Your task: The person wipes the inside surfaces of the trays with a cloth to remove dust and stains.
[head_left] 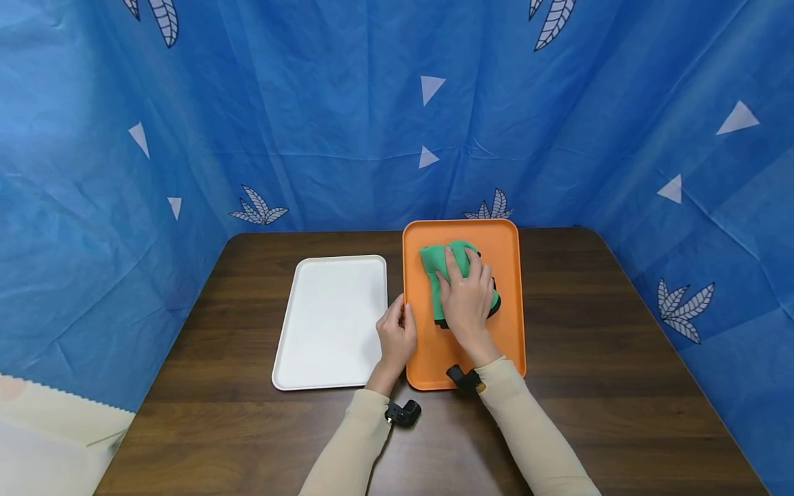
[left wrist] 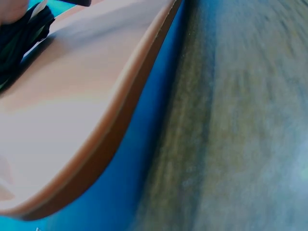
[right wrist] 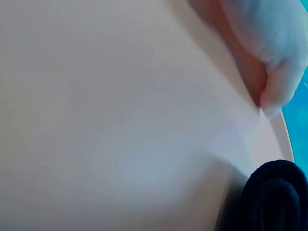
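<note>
Orange tray, and inside it lay the green cloth, gripped by the right hand, which hid its middle! The left hand pinched the left rim, some fingers hard to make out. White tray sat just left. Far rim overlapped the table's back edge; wood stretched right.

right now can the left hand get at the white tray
Probably yes: the left hand is right beside the white tray, nothing visibly between, though it's holding the orange tray.
</note>
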`<control>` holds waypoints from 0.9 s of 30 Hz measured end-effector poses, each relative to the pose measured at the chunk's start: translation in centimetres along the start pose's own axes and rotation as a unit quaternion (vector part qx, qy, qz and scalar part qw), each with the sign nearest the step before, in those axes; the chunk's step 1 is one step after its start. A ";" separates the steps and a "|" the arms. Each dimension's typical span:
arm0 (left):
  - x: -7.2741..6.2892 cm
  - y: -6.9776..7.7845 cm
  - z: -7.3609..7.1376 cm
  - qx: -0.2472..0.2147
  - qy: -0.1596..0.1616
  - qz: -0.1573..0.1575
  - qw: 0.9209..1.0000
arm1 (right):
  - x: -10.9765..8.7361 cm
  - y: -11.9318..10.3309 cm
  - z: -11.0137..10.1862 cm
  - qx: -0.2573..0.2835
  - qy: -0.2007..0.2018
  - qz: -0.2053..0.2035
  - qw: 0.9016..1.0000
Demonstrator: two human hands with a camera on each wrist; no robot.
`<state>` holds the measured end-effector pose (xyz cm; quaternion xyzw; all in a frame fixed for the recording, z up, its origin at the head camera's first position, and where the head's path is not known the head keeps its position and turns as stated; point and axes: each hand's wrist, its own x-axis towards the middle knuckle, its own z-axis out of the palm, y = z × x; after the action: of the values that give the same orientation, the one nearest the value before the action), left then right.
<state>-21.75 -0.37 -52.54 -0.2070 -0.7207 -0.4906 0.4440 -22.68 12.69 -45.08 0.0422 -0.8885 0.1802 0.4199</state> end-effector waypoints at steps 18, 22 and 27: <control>-0.1 -0.2 -0.1 0.000 -0.003 -0.009 1.000 | 0.0 3.2 -1.4 0.000 0.005 0.102 0.995; 0.0 -0.1 -0.1 -0.004 -0.002 -0.008 1.000 | 0.1 3.5 -1.7 0.001 -0.001 0.123 0.992; 0.1 0.0 -0.2 -0.007 0.002 -0.003 1.000 | 0.1 3.6 -1.8 0.005 0.003 0.136 0.991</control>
<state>-21.75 -0.55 -52.42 -0.2073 -0.7164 -0.4975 0.4429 -22.25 16.73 -44.95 -0.0776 -0.8839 0.2401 0.3936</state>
